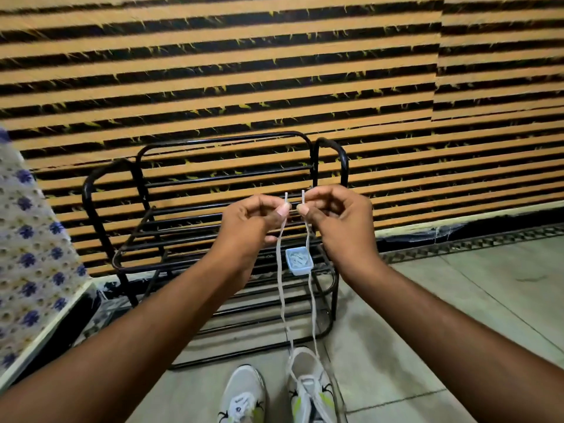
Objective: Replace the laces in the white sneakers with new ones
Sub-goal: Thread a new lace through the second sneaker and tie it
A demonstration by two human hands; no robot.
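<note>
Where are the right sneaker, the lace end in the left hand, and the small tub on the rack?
right sneaker (pixel 308 389): head view, point on its laced upper.
lace end in the left hand (pixel 286 197): head view, point on the tip above the fingers.
small tub (pixel 299 261): head view, point on its contents, inside the rim.

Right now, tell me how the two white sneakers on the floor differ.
The right sneaker has a white lace threaded through it, both ends pulled up and pinched by the left hand and right hand; the left sneaker shows no lace. The right sneaker sits nearer the black rack. Both are white with yellow-green accents.
</note>
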